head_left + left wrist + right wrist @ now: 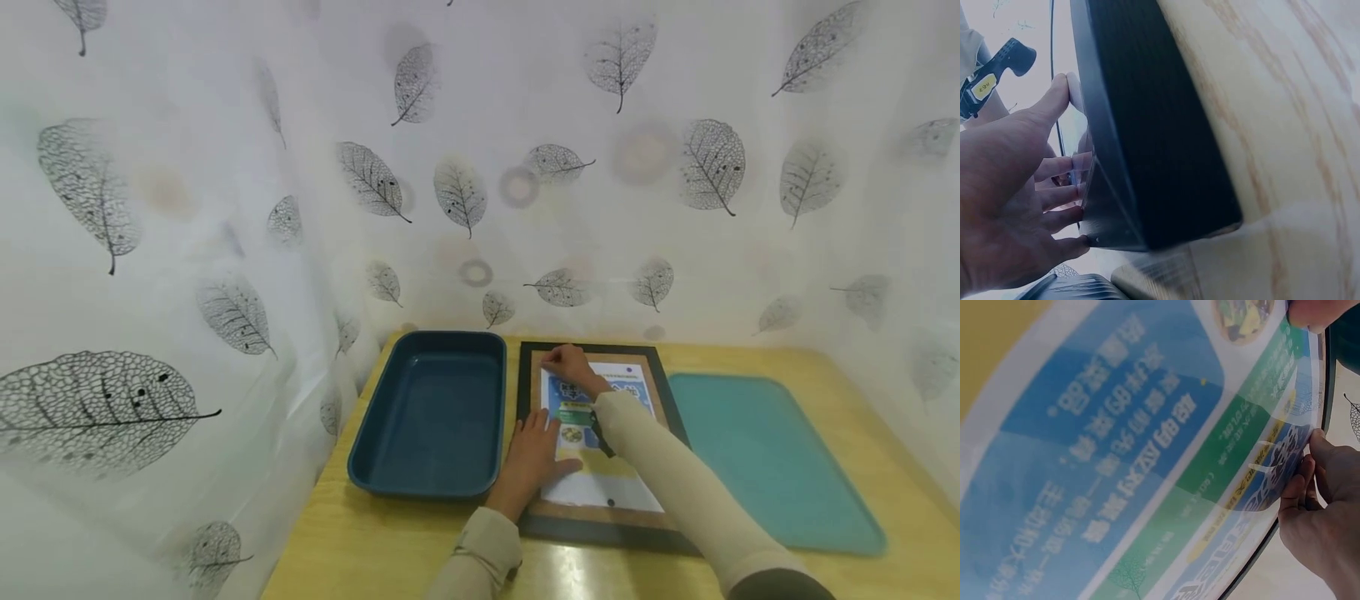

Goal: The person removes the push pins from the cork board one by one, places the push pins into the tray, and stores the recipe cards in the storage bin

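Observation:
A printed poster (600,475) lies on a brown board (652,521) with a black frame (592,533). My right hand (572,368) is at the poster's upper left corner, thumb and curled fingers pinching there. In the right wrist view that hand (1335,494) meets the edge of the glossy poster (1147,444); whether a small pin is between the fingertips is hidden. With fingers spread, my left hand (531,458) rests over the frame's left side and the poster's edge. The left wrist view shows this hand (1004,169) along the thick black frame (1160,144).
Left of the board stands a deep dark blue tray (427,492). A flat teal tray (780,467) lies to its right. Small dark round dots (611,502) mark the poster's edges. A leaf-patterned curtain (510,258) encloses the wooden table (360,550).

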### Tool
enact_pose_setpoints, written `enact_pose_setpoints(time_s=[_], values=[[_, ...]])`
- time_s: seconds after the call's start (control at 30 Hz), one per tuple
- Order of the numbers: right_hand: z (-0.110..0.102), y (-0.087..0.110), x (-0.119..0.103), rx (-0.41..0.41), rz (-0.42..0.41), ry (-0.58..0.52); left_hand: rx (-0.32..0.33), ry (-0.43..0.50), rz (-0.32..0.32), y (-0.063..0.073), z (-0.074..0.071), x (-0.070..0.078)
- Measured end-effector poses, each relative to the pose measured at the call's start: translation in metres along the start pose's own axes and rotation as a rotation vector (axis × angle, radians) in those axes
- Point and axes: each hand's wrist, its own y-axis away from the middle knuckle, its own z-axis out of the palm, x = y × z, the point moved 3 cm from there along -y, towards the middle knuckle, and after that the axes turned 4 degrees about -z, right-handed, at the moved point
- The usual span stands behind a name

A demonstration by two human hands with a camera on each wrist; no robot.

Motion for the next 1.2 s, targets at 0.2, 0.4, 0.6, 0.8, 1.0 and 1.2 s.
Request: enact_pose_setpoints(time_s=[0.2, 0.4, 0.6, 0.8, 1.0, 1.2], values=[[-0.005, 0.000, 0.008, -0.004, -0.020, 0.013, -0.012, -0.003, 0.010, -0.002, -0.002, 0.004], [-0.011, 0.004, 0.011, 0.038, -0.038, 0.013, -0.007, -0.001, 0.018, -0.004, -0.003, 0.007], [-0.014, 0.010, 0.014, 0.027, -0.030, 0.008, -0.018, 0.007, 0.011, 0.000, -0.002, 0.010], [-0.027, 0.016, 0.018, 0.007, -0.038, 0.009, -0.008, 0.009, 0.013, 0.001, -0.003, 0.011], [-0.043, 0.021, 0.026, 0.002, -0.022, 0.039, 0.009, 0.016, 0.002, 0.000, -0.005, 0.008], [-0.061, 0.031, 0.041, 0.029, 0.018, 0.044, 0.015, 0.024, -0.003, 0.001, 0.000, 0.004]])
